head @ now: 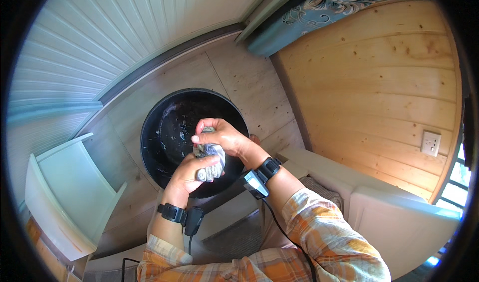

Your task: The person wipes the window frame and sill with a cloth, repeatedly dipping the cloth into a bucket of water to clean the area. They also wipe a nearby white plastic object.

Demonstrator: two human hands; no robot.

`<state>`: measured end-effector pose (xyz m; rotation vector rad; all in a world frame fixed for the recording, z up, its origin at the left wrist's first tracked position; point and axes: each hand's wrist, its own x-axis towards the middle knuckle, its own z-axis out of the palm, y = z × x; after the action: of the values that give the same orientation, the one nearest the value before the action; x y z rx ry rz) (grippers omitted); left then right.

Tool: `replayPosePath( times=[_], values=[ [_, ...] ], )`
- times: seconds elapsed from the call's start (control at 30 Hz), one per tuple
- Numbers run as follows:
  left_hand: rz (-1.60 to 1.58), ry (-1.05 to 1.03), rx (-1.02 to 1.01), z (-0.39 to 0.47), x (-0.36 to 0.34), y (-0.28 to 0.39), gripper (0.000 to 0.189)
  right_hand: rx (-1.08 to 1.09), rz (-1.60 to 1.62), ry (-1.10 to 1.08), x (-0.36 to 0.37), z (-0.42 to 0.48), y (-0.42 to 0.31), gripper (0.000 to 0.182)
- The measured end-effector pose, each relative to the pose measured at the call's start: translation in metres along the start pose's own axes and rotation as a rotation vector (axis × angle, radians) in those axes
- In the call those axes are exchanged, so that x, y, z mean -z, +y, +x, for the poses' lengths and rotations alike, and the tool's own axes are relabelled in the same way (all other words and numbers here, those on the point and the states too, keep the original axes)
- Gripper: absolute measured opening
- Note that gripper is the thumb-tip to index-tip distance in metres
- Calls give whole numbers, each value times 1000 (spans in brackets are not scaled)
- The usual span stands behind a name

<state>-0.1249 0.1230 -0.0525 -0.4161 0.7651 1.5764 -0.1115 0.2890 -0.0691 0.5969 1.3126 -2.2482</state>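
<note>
A bunched, wet-looking grey patterned cloth [211, 164] is held between my two hands. My left hand [192, 169] grips its lower part, with the thumb lying across the front. Around the upper end of the cloth, my right hand [222, 136] curls its fingers and thumb. Below both hands stands a round black basin [162, 109] on the floor, with wet streaks and glints of water on its inside. How much water lies in it is hard to tell, since the hands and cloth hide part of the inside.
Pale wood-look floor [247, 72] surrounds the basin. An open white drawer [75, 169] juts in at the left. A ribbed white panel [123, 31], knotty wooden wall [374, 80] with a socket [431, 143], and blue patterned curtain [318, 12] bound the space. Cables run from both wrist devices.
</note>
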Motion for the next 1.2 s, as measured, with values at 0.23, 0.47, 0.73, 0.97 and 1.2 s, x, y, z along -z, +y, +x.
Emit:
replayPosePath(
  times=[0.23,0.47,0.73,0.97,1.2],
  values=[
    [440,244,-92,16,17,-23,46,76,-604,258,-22,4,16,20],
    [428,509,-233,38,26,-42,80,107,-887,442,-34,6,25,19],
    [631,469,-237,33,5,-34,58,-37,-748,538,-23,10,24,40],
    [-49,74,-95,12,0,6,54,116,-17,220,11,0,-10,82],
    [-80,-274,29,13,7,1,78,211,256,-315,14,-6,-17,50]
  ],
)
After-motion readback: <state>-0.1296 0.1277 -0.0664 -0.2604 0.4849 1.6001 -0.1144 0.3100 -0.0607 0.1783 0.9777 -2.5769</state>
